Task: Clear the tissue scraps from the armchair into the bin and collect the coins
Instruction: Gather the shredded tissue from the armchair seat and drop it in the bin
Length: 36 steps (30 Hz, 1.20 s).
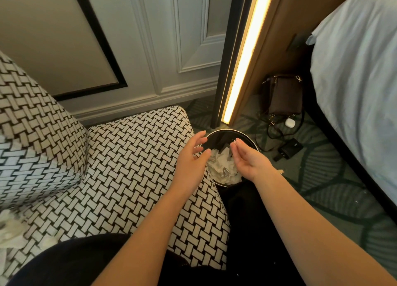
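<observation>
A round black bin [247,136] stands on the floor beside the armchair's right side, with crumpled white tissue [221,165] lying inside it. My left hand [192,160] hovers over the bin's left rim, fingers spread and relaxed, holding nothing. Over the bin's right half my right hand [249,159] is held palm-inward with straight fingers; a tiny white fleck clings to a fingertip. The armchair [137,156] has a black-and-white woven pattern. More white tissue scraps [10,232] lie at the seat's left edge. No coins are visible.
A patterned cushion [32,167] leans on the chair back. A lit vertical lamp strip [245,55] rises behind the bin. A brown bag [284,94], cables, a white earbud case [289,122] and a black charger [290,149] lie on the green carpet. A bed [361,81] fills the right.
</observation>
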{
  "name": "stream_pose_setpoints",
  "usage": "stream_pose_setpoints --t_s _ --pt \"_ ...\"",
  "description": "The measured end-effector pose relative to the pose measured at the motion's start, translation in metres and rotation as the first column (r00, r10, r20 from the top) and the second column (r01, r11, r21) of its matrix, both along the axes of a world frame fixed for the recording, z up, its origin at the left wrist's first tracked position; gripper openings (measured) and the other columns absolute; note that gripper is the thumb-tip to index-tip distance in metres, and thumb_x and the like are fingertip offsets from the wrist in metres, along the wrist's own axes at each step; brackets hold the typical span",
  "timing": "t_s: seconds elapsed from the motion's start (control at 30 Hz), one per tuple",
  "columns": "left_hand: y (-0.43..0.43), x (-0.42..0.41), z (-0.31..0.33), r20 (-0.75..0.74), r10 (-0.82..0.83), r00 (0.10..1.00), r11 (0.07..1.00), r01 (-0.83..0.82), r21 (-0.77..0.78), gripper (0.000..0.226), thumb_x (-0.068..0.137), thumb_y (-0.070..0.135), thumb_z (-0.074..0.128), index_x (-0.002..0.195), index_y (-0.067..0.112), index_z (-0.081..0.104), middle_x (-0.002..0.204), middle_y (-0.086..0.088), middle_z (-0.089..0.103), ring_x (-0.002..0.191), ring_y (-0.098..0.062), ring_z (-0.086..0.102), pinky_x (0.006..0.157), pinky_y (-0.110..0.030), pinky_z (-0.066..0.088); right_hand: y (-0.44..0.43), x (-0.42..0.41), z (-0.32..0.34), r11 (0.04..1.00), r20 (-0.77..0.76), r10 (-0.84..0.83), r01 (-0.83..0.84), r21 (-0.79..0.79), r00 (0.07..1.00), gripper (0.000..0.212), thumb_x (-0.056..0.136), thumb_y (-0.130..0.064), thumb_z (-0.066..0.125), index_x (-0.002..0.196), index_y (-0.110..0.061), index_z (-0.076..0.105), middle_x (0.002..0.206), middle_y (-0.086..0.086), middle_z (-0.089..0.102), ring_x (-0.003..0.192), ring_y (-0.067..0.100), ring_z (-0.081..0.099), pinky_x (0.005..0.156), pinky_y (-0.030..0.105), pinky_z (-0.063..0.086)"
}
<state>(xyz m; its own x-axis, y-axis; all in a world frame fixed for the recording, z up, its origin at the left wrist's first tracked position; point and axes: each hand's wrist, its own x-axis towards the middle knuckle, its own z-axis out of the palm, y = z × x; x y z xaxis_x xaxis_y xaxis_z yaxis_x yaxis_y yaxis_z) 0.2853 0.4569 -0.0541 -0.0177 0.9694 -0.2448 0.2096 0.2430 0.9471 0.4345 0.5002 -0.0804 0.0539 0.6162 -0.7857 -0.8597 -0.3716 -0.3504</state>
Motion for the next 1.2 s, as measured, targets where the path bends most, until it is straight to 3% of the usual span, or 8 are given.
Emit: stream_pose_setpoints --t_s 0.13,0.27,0.6,0.77,0.83,0.97,1.03,1.2 --pt "0.001 -0.001 0.003 0.04 0.022 0.999 0.999 -0.02 -0.032 0.041 0.094 0.017 0.05 0.131 0.034 0.046 0.123 0.018 0.052 0.109 0.003 0.048 0.076 -0.01 0.036 0.001 0.003 -0.002 0.996 0.025 0.085 -0.084 -0.043 0.996 0.045 0.1 -0.021 0.037 0.142 -0.004 0.035 0.148 0.014 0.036 0.139 0.028 0.029 0.113 0.037 0.029" --pt "0.0 -0.004 0.006 0.061 0.03 0.998 0.999 -0.027 -0.037 0.041 0.094 0.017 0.05 0.131 0.036 0.046 0.122 0.02 0.052 0.106 0.007 0.049 0.073 -0.011 0.037 0.004 0.007 -0.004 0.992 -0.005 0.117 -0.117 -0.042 0.993 0.064 0.098 -0.045 0.028 0.15 -0.013 0.008 0.157 0.006 0.016 0.145 0.027 0.011 0.117 0.045 0.012" --pt "0.001 -0.003 0.006 0.047 0.009 0.999 0.999 -0.007 -0.044 0.035 0.094 0.017 0.05 0.124 0.036 0.055 0.119 0.024 0.05 0.104 0.01 0.046 0.073 -0.008 0.035 0.005 0.004 -0.005 0.991 -0.019 0.117 -0.118 -0.059 0.993 0.067 0.095 -0.048 0.037 0.149 -0.012 0.017 0.155 0.008 0.022 0.142 0.031 0.02 0.115 0.046 0.021" --pt "0.0 -0.005 0.013 0.044 0.017 0.999 0.999 -0.015 -0.046 0.032 0.094 0.017 0.05 0.118 0.036 0.057 0.107 0.03 0.054 0.095 0.018 0.049 0.065 -0.002 0.04 -0.001 0.001 0.002 0.985 0.006 0.154 -0.154 0.075 0.988 0.061 0.097 -0.044 0.038 0.146 -0.011 0.026 0.146 0.012 0.039 0.134 0.031 0.036 0.111 0.045 0.03" --pt "-0.001 -0.008 0.019 0.048 0.02 0.999 0.999 -0.018 -0.05 0.03 0.095 0.015 0.049 0.115 0.035 0.059 0.109 0.025 0.057 0.099 0.013 0.052 0.072 -0.007 0.043 -0.006 -0.003 0.006 0.96 0.086 0.237 -0.247 0.129 0.968 0.055 0.098 -0.041 0.038 0.143 -0.01 0.034 0.142 0.01 0.045 0.129 0.029 0.043 0.107 0.041 0.034" --pt "-0.004 -0.018 0.043 0.035 0.027 0.999 0.998 -0.025 -0.065 0.027 0.094 0.015 0.05 0.113 0.031 0.062 0.115 0.012 0.062 0.111 -0.006 0.054 0.1 -0.033 0.043 -0.018 -0.016 0.02 0.89 0.393 0.369 -0.442 0.112 0.842 0.038 0.098 -0.03 0.044 0.131 -0.013 0.05 0.125 0.005 0.06 0.109 0.019 0.058 0.092 0.033 0.046" --pt "-0.01 -0.029 0.06 0.049 0.038 0.998 0.998 -0.035 -0.053 0.026 0.094 0.016 0.05 0.112 0.031 0.063 0.114 0.01 0.063 0.109 -0.008 0.056 0.102 -0.039 0.042 -0.025 -0.024 0.032 0.845 0.509 0.426 -0.53 0.071 0.748 0.031 0.095 -0.026 0.049 0.124 -0.015 0.056 0.115 0.002 0.064 0.103 0.017 0.061 0.083 0.029 0.048" --pt "-0.04 -0.075 0.1 0.085 0.073 0.994 0.997 -0.075 0.021 0.021 0.095 0.024 0.05 0.107 0.034 0.064 0.107 0.014 0.067 0.1 -0.005 0.062 0.098 -0.037 0.045 -0.04 -0.057 0.078 0.676 0.72 0.467 -0.732 0.084 0.514 0.018 0.091 -0.021 0.057 0.107 -0.022 0.066 0.098 -0.004 0.072 0.093 0.013 0.067 0.083 0.028 0.051"
